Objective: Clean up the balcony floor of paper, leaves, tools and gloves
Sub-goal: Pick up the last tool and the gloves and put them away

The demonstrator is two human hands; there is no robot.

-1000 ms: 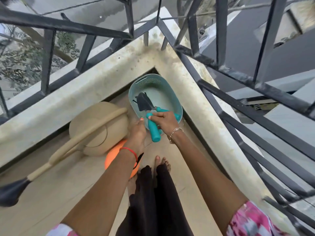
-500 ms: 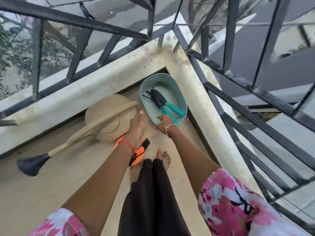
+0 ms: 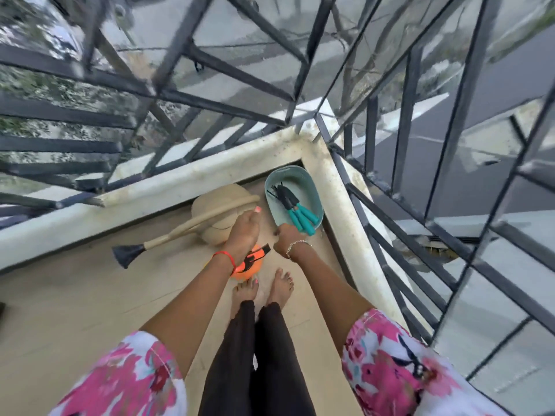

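Just above-right of the curled right hand, grip unclear: tools in basket, handles slanting toward it; left hand straight-fingered, farther.

Soft, even daylight; wide-angle view, smeared at the edges.
The black metal railing bars bend and blur toward the top and left, while the beige balcony floor lies evenly lit with only faint, soft shadows.

A beige watering can sits beside what may be an orange ball.
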